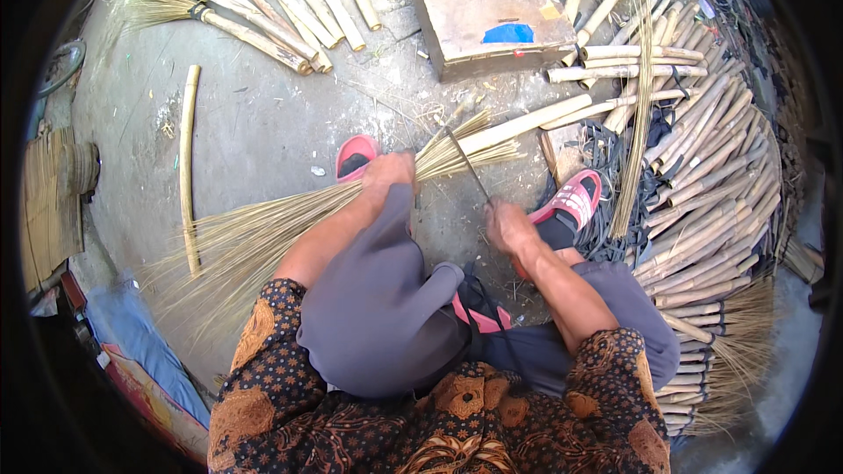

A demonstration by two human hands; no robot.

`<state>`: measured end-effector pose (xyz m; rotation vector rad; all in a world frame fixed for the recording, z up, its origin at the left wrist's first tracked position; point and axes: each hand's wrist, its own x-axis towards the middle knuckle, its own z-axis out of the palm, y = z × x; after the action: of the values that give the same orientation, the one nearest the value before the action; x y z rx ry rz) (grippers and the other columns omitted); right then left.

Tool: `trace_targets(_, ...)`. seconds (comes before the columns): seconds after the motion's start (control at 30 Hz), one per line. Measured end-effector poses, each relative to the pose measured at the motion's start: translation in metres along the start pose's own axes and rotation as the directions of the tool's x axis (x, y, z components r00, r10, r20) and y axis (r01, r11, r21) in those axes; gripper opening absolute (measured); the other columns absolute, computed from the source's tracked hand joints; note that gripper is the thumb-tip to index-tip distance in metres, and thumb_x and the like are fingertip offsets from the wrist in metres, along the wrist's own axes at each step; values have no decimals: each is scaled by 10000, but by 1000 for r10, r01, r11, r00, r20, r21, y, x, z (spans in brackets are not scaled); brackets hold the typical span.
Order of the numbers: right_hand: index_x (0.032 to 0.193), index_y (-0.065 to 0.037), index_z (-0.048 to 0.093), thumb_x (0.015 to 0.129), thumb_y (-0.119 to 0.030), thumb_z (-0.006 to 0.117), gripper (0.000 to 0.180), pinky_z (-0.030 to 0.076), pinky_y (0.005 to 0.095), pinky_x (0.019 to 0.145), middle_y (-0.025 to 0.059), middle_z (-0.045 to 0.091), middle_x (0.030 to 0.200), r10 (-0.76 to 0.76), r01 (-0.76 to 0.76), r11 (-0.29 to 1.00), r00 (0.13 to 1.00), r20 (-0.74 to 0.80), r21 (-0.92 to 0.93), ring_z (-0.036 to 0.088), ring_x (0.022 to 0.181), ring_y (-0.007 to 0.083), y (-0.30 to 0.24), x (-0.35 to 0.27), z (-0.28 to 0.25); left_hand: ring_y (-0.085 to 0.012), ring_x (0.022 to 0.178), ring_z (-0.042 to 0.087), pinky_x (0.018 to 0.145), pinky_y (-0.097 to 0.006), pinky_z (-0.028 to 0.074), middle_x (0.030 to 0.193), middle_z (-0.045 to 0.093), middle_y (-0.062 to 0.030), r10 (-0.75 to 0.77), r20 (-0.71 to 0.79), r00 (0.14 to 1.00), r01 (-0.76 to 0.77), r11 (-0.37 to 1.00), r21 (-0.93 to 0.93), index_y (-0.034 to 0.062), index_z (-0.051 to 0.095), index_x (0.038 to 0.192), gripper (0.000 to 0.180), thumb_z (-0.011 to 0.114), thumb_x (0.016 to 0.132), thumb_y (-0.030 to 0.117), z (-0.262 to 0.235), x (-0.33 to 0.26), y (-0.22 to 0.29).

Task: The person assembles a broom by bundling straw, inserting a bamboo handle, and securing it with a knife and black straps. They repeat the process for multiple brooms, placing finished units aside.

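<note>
person seated on a concrete floor (pixel 263 132), knees up, grey trousers, patterned sleeves. a broom (pixel 351 202) under work lies across the left knee, running from 8 o'clock to 2 o'clock: straw fan spread wide at 8 o'clock, pale stick pointing out toward 2 o'clock.

left hand (pixel 386 171): closed around the broom at the neck, where the straw gathers into the stick. fingers wrapped over the top of the bundle; holding it down against the knee.

right hand (pixel 507 226): closed in a fist on the lower end of a thin dark strip (pixel 467 167). the strip runs up and to 11 o'clock from the fist, reaching the broom neck just right of the left hand. cannot tell if it is a blade, wire or cord.

feet in pink sandals: left sandal (pixel 356 154) just beyond the left hand, partly under the straw; right sandal (pixel 572 197) at 1 o'clock from the right hand, resting beside a heap of dark straps (pixel 606 167).

surroundings:
- wooden block (pixel 487 17) at 12 o'clock, blue patch on top.
- finished brooms (pixel 246 0) in a row at 11 o'clock.
- single loose stick (pixel 186 167) at 9 o'clock, lying nearly vertical in view, its lower end touching the straw fan.
- large pile of sticks (pixel 711 175) at 3 o'clock; more brooms stacked at 4 o'clock.
- a loose straw bunch (pixel 637 123) lying over the pile.
- woven mat (pixel 48 202) at the far 9 o'clock edge.
</note>
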<state>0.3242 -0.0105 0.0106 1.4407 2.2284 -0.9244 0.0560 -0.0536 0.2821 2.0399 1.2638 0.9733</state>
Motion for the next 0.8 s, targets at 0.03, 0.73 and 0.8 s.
trace_targets(0.03, 990, 44, 660, 1002, -160, 524, 245, 575, 523, 812, 302, 715, 952, 49, -48, 997, 999, -20, 53, 716, 883, 458, -2, 0, 2, -308, 708, 626, 745, -416, 543, 712, 599, -137, -1, 7, 1000, 1, 1000, 3, 3, 662, 810, 267, 827, 659, 148, 1, 0, -2)
trace_targets(0.73, 1079, 53, 656, 1045, -252, 489, 349, 536, 567, 812, 347, 688, 950, 422, -336, 858, 892, -160, 390, 681, 929, 514, 25, -4, -7, -296, 656, 658, 780, -425, 564, 712, 673, -150, -580, 677, 454, 595, 763, 254, -20, 737, 902, 362, 823, 670, 245, 158, -58, -296)
trace_targets(0.8, 997, 62, 655, 1037, -225, 481, 338, 546, 558, 801, 344, 690, 913, 627, -463, 725, 750, -210, 510, 687, 908, 515, 48, 5, -17, -295, 651, 661, 783, -426, 566, 712, 680, -151, -584, 698, 415, 629, 738, 244, -22, 744, 910, 374, 823, 671, 254, 161, -59, -301)
